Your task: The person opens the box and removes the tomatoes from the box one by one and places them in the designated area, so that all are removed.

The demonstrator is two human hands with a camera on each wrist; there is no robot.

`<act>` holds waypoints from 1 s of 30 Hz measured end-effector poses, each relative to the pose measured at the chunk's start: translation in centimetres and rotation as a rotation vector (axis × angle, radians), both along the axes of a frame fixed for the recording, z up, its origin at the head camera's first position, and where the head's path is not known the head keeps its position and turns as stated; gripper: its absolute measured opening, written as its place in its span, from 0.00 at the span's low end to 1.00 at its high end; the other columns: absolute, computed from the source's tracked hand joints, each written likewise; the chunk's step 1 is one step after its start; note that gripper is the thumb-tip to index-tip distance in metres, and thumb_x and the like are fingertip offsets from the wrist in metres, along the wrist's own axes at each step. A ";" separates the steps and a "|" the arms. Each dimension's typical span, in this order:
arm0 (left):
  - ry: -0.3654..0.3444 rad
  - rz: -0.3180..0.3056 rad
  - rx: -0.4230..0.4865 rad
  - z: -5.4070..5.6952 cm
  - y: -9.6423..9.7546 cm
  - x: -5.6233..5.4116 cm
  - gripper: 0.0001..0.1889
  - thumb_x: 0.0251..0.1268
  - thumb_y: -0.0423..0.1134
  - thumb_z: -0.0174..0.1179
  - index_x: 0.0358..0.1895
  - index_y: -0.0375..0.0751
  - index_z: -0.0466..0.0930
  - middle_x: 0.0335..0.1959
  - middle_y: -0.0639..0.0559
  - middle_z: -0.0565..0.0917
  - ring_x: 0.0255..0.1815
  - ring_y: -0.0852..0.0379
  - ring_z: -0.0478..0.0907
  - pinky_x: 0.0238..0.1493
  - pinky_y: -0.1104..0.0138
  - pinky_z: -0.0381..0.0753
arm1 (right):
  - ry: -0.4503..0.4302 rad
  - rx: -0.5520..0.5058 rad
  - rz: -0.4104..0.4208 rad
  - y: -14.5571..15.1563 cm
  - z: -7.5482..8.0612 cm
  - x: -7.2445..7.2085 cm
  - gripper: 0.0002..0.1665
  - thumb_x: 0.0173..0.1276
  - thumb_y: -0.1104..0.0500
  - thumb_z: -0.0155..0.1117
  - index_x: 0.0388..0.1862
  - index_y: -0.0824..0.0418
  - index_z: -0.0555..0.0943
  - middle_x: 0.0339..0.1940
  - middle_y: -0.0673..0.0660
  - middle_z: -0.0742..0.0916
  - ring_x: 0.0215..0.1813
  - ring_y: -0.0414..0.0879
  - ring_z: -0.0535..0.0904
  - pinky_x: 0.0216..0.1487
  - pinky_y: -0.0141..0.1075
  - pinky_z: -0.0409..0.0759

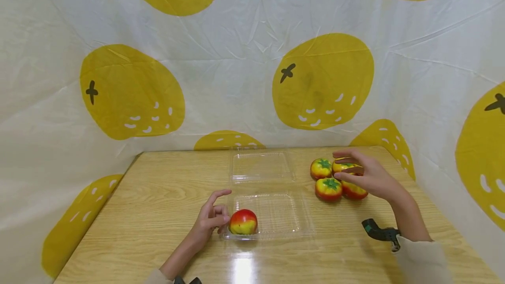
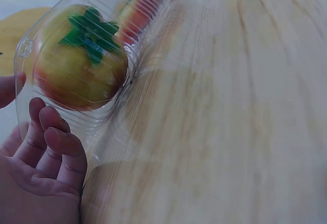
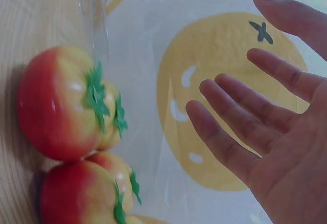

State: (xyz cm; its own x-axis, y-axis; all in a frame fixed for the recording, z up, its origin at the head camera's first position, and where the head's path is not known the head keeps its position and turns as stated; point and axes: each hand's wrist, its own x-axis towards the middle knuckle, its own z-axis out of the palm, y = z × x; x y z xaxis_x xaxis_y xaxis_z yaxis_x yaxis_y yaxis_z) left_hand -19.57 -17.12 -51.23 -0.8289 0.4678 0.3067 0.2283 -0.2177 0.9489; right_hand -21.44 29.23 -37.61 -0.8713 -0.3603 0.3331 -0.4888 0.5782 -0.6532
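Observation:
My left hand [image 1: 209,218] pinches the left rim of a transparent plastic box [image 1: 284,214], thumb above and curled fingers below, index finger extended. Inside the box's near left corner lies a red-and-yellow toy tomato [image 1: 243,221]; the left wrist view shows its green leaves [image 2: 92,35] through the plastic. My right hand [image 1: 368,173] hovers over several similar tomatoes [image 1: 328,189] grouped on the table to the right of the box. In the right wrist view its fingers are spread, holding nothing, apart from the tomatoes [image 3: 56,104].
The box's transparent lid [image 1: 260,165] lies folded back toward the far edge of the wooden table [image 1: 169,192]. A white curtain [image 1: 229,86] with yellow fruit prints stands behind and at both sides. A black wrist mount [image 1: 380,231] is on my right forearm.

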 end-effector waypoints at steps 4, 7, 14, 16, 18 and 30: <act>-0.004 0.001 0.001 0.1 0.0 0.1 0.31 0.68 0.27 0.52 0.75 0.38 0.59 0.26 0.55 0.75 0.20 0.56 0.65 0.21 0.70 0.72 | -0.014 0.012 0.008 -0.7 -0.1 -0.1 0.30 0.70 0.59 0.71 0.69 0.59 0.74 0.65 0.57 0.81 0.58 0.20 0.77 0.56 0.33 0.84; -0.007 -0.001 0.003 0.1 0.0 0.2 0.31 0.68 0.27 0.52 0.75 0.39 0.59 0.26 0.55 0.75 0.21 0.58 0.66 0.21 0.70 0.72 | -0.033 0.012 0.009 -1.2 -0.1 -0.1 0.30 0.70 0.59 0.71 0.69 0.59 0.73 0.66 0.60 0.81 0.58 0.20 0.76 0.57 0.32 0.84; -0.004 -0.001 -0.003 0.0 0.0 0.0 0.32 0.69 0.27 0.52 0.75 0.38 0.58 0.26 0.55 0.75 0.20 0.54 0.64 0.21 0.69 0.71 | 0.000 0.017 0.043 -2.4 0.2 0.2 0.31 0.68 0.60 0.73 0.68 0.60 0.75 0.65 0.61 0.82 0.59 0.24 0.77 0.58 0.37 0.85; -0.014 0.005 -0.013 -0.1 0.0 0.0 0.32 0.69 0.27 0.52 0.76 0.37 0.57 0.26 0.56 0.75 0.20 0.55 0.65 0.21 0.70 0.72 | 0.002 0.026 0.043 -2.7 0.2 0.2 0.31 0.67 0.60 0.74 0.67 0.59 0.75 0.65 0.60 0.82 0.60 0.29 0.79 0.58 0.40 0.86; -0.020 0.011 -0.021 -0.1 0.0 0.0 0.33 0.69 0.28 0.52 0.76 0.37 0.56 0.26 0.57 0.76 0.20 0.56 0.66 0.22 0.70 0.72 | -0.016 0.036 0.044 -3.0 0.2 0.2 0.31 0.67 0.58 0.74 0.67 0.58 0.75 0.65 0.59 0.82 0.60 0.33 0.81 0.58 0.40 0.86; -0.003 0.000 -0.009 -0.5 -0.2 -0.2 0.32 0.68 0.26 0.51 0.76 0.34 0.56 0.26 0.58 0.76 0.21 0.62 0.68 0.21 0.71 0.73 | 0.007 0.054 0.111 -4.7 -0.1 0.5 0.32 0.67 0.57 0.75 0.68 0.55 0.75 0.64 0.57 0.83 0.60 0.47 0.84 0.57 0.39 0.86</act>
State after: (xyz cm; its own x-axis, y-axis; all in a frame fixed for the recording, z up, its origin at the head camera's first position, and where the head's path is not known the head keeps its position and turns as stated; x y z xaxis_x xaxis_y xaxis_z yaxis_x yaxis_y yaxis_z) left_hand -19.73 -17.32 -51.76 -0.8298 0.4704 0.3003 0.2256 -0.2094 0.9515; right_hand -20.97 24.48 -37.67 -0.8227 -0.4721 0.3166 -0.5563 0.5543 -0.6191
